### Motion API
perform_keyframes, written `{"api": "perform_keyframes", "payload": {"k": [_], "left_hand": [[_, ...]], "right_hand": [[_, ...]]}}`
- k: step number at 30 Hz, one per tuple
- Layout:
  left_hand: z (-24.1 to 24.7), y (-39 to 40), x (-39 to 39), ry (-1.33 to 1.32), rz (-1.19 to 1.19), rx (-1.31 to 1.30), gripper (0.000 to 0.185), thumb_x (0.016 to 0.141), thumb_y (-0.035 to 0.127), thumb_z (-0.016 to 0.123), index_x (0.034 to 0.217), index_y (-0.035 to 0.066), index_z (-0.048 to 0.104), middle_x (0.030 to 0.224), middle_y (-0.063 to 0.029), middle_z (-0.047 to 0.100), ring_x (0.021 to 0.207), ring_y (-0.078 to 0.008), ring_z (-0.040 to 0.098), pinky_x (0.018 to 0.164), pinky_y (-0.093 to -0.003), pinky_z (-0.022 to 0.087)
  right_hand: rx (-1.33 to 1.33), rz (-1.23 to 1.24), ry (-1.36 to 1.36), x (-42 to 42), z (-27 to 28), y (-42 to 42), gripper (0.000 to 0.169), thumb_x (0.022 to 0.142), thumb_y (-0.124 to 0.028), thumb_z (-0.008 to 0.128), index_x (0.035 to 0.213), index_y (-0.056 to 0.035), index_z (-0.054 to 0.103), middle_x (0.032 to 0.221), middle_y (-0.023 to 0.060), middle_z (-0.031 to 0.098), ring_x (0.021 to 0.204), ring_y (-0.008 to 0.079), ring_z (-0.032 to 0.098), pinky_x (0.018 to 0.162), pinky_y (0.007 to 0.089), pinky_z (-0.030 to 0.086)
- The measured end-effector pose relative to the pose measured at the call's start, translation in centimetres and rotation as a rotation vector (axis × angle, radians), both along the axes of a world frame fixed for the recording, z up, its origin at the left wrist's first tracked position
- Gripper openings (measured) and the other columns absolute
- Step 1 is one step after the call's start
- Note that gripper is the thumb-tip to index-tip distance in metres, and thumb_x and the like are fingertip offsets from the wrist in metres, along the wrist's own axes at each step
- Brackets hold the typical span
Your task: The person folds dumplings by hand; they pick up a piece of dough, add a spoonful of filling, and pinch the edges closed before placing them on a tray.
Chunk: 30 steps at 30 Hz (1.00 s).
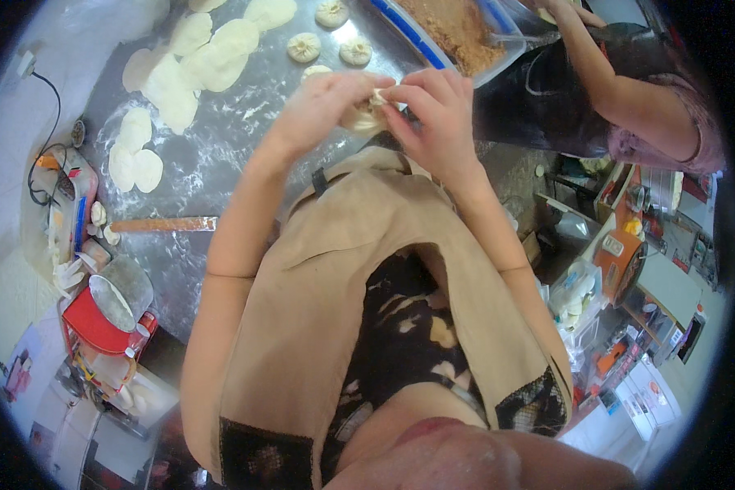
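Note:
Between my two hands is a dough bun (367, 119), its top edge gathered into folds. My left hand (327, 104) cups it from the left, with the fingers reaching over its far side. The thumb and fingertips of my right hand (438, 110) pinch the gathered dough at the top. Just beyond my left hand, another bun (316, 71) is partly hidden. Several pleated buns (304, 48) sit farther back on the floured metal table (233, 153). To the left lie overlapping round dough wrappers (177, 92), and a smaller group of wrappers (135, 162) is nearer.
A clear tub of brown filling (459, 30) stands at the far right. Beside it is another person's arm (606, 79). A wooden stick (165, 225) lies at left, near a metal pot (122, 294) on a red stool (98, 324). A cord (58, 104) runs along the left.

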<state>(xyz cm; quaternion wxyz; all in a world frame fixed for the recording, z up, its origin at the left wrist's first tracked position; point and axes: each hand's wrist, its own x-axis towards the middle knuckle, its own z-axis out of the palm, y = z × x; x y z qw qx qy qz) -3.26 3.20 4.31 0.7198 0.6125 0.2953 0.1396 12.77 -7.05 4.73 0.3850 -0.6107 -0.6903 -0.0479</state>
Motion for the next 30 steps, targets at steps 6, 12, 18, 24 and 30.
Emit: {"api": "perform_keyframes", "payload": {"k": [6,12,18,24,30], "left_hand": [[-2.4,-2.8,1.7,-0.48,0.418,-0.734,0.063,0.1,0.047,0.025,0.125,-0.005,0.052,0.115,-0.0152,0.062,0.107,-0.0227,0.06,0.094,-0.0398,0.047],[-3.3,-2.7,1.7,-0.427,0.429,-0.629,0.05,0.1,0.039,0.034,0.112,-0.003,0.058,0.1,-0.014,0.065,0.087,-0.022,0.065,0.074,-0.0354,0.054],[-1.9,-2.0,1.1,-0.309,0.341,-0.537,0.046,0.099,0.037,0.038,0.106,-0.001,0.061,0.095,-0.0115,0.066,0.079,-0.0187,0.065,0.062,-0.0312,0.055],[-2.6,-1.6,0.8,-0.278,0.253,-0.563,0.049,0.099,0.042,0.039,0.104,0.001,0.063,0.089,-0.0095,0.066,0.075,-0.0171,0.066,0.056,-0.0302,0.055],[-2.3,-0.8,0.2,-0.149,0.149,-0.596,0.054,0.098,0.053,0.034,0.101,0.006,0.061,0.087,-0.0065,0.066,0.071,-0.0157,0.064,0.055,-0.0326,0.052]], "right_hand": [[-0.009,-0.073,0.429,-1.6,-0.9,0.0,0.01,0.071,-0.009,0.072,0.074,-0.0106,0.062,0.075,0.004,0.058,0.076,0.0235,0.055,0.067,0.035,0.04],[-0.06,0.058,0.18,-0.9,0.7,0.4,0.014,0.072,-0.009,0.071,0.083,-0.0112,0.063,0.082,0.0026,0.058,0.077,0.0242,0.055,0.072,0.0375,0.038],[0.011,0.024,0.062,-1.4,0.5,0.1,0.025,0.07,-0.008,0.07,0.093,-0.0132,0.062,0.09,0.0014,0.058,0.082,0.0249,0.054,0.074,0.0381,0.037],[0.009,0.138,-0.045,-1.4,0.5,-0.1,0.027,0.068,-0.008,0.069,0.094,-0.013,0.061,0.096,0.0018,0.057,0.089,0.0251,0.053,0.076,0.0386,0.037],[-0.066,0.189,-0.07,-1.6,0.6,0.4,0.027,0.068,-0.005,0.07,0.093,-0.0126,0.063,0.097,0.0022,0.057,0.088,0.0245,0.052,0.077,0.037,0.036]]}}
